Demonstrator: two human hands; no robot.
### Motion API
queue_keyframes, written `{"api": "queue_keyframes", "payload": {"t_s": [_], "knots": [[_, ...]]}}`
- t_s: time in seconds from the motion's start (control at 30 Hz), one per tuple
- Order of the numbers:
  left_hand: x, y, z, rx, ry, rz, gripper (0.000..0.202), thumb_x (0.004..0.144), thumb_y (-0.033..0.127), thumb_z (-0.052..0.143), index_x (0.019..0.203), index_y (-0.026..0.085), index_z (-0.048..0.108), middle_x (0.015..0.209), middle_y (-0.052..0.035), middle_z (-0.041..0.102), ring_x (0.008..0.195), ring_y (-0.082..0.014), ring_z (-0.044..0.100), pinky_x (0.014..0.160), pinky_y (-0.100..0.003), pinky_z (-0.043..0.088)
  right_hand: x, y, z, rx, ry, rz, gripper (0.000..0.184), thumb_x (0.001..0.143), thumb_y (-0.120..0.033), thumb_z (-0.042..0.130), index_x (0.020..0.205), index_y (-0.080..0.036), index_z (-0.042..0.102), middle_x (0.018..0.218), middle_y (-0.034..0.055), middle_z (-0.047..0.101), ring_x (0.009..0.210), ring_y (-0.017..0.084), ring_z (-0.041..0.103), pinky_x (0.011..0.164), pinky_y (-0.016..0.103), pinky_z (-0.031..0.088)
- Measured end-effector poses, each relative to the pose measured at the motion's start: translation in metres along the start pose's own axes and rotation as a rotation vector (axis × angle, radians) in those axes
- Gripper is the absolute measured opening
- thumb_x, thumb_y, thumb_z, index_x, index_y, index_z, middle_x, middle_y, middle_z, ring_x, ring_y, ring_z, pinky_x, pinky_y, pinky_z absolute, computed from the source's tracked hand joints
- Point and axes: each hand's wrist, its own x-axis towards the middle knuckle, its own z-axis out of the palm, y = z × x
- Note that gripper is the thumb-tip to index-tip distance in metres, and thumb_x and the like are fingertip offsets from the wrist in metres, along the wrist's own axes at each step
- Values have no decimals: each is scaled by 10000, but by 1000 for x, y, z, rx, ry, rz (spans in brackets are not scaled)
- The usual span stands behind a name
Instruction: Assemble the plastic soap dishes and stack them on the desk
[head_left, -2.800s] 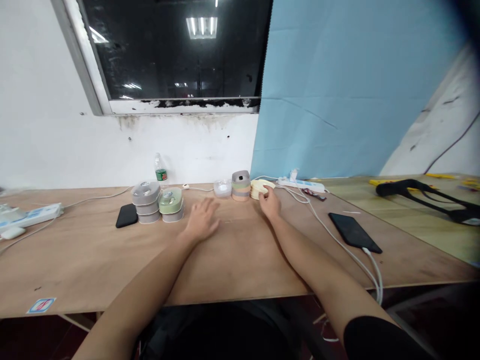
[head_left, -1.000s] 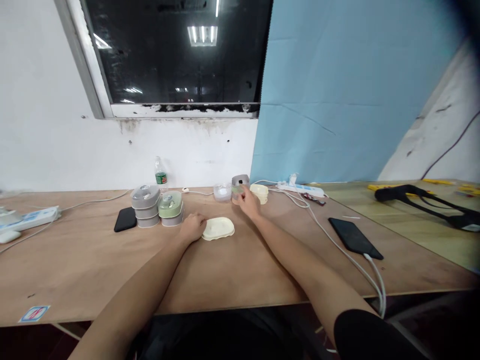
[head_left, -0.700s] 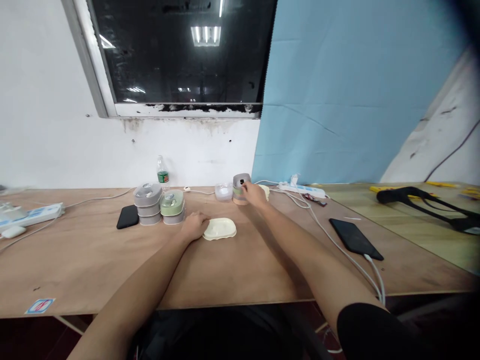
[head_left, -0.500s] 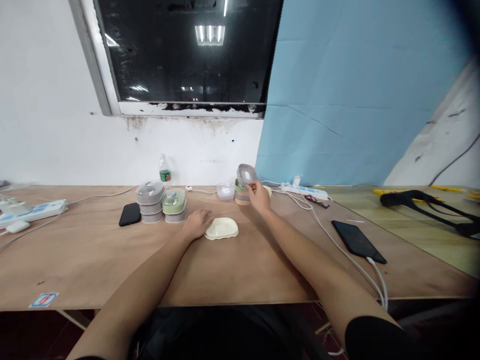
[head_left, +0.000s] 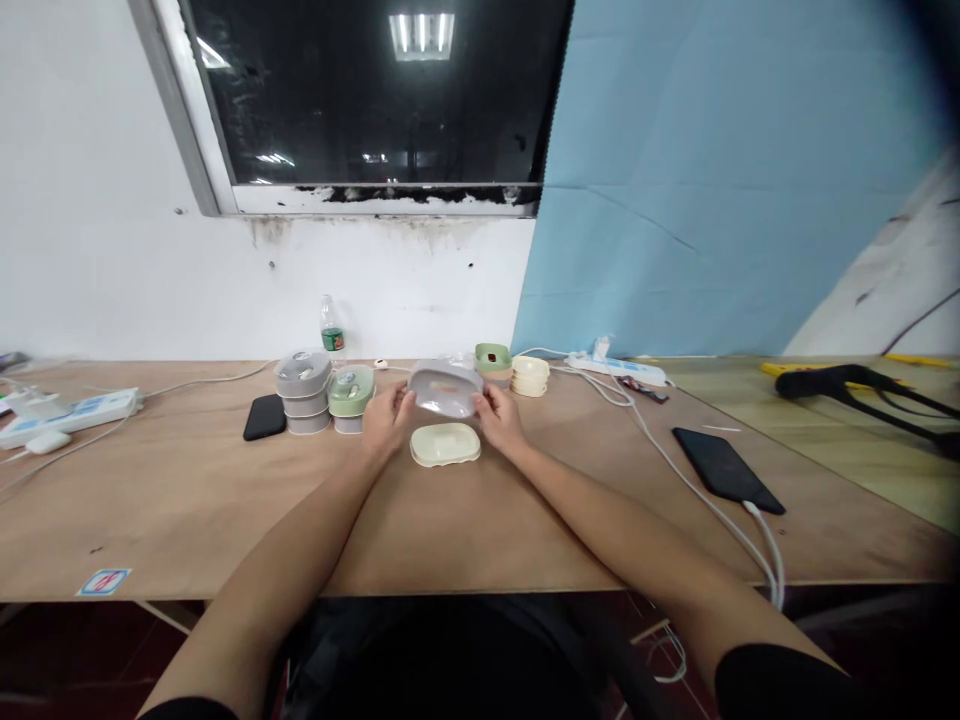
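"What has shifted in the last half second?"

"The grey, rounded plastic container (head_left: 446, 390). A moment ago the right hand (head_left: 499, 418) had it alone, over at the stack; now it has come across to the middle, and the left hand (head_left: 386, 418) has left the edge of the pale cream, oval plastic tray (head_left: 445, 445) to meet it."

"So both hands have it?"

"Both. The left grips its nine o'clock side, the right its three o'clock side, thumbs towards us, and the container is tilted."

"And the tray?"

"Flat on the brown wooden table (head_left: 480, 530), with the container at its twelve o'clock. I can't tell whether they overlap."

"What's around them?"

"Counting from the tray: at one o'clock, a green, rounded plastic container (head_left: 492, 356) tops a stack. At two, a small pile of cream, scalloped plastic pieces (head_left: 530, 376). At ten, a green-and-grey lidded plastic box (head_left: 350, 395), and just beside it a taller grey lidded plastic box (head_left: 303, 390)."

"And at three o'clock?"

"A flat black phone (head_left: 727, 470), well apart, with a white cable (head_left: 769, 545) at its near end."
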Motion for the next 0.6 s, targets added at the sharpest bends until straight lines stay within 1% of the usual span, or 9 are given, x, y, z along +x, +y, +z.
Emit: {"api": "queue_keyframes", "payload": {"t_s": [0.07,0.1,0.13,0.27,0.37,0.43,0.5,0.53,0.6], "knots": [[1,0,-3,61,-62,-60,489,936,565,353,994,191,663,882,-55,703,833,-204,638,757,-298,468,2,5,-4,-44,-42,6,430,880,-569,381,663,-208,471,609,3,510,613,161,479,562,260,354],[1,-1,-3,89,-96,-76,501,924,588,362,906,195,672,825,-47,700,795,-202,639,725,-295,465,3,8,-6,-72,-84,8,444,885,-549,372,614,-206,448,588,2,500,599,157,469,553,259,334],[1,-2,-2,112,-127,-84,501,915,599,371,871,200,671,797,-41,698,772,-202,639,701,-293,461,4,10,-7,-103,-136,14,450,888,-526,364,584,-203,437,574,1,496,590,153,463,546,258,317],[1,-13,8,176,-237,-93,455,915,575,383,988,219,657,845,-47,713,811,-216,655,683,-293,459,6,19,-6,-249,-337,70,435,879,-446,361,536,-194,453,542,-5,494,563,143,454,525,250,272],[2,-23,14,270,-395,-131,452,891,587,408,977,228,668,961,-75,718,899,-249,661,726,-312,470,7,23,-5,-344,-488,57,389,842,-365,420,495,-190,438,507,-22,462,515,120,416,517,249,239],[3,-28,17,307,-478,-148,470,877,596,419,1025,222,662,1043,-94,708,967,-270,654,776,-332,475,6,25,-6,-375,-556,27,361,823,-322,448,488,-188,440,500,-28,463,498,111,402,515,251,227],[3,-31,20,306,-500,-147,507,875,598,416,1119,210,632,1118,-112,688,1025,-280,641,821,-347,474,7,27,-6,-389,-543,11,350,820,-331,477,500,-188,456,511,-28,483,505,112,415,513,248,231],[4,-31,21,302,-499,-144,519,879,597,409,1145,205,621,1140,-118,680,1039,-282,638,834,-352,474,8,27,-6,-394,-494,12,343,820,-354,495,520,-190,475,527,-26,504,520,116,435,515,245,242],[3,-32,22,294,-494,-130,523,888,593,391,1149,203,623,1147,-122,678,1042,-284,638,845,-357,473,14,27,-2,-410,-333,8,297,825,-393,523,603,-197,540,590,-16,568,572,133,490,534,240,284]]}}
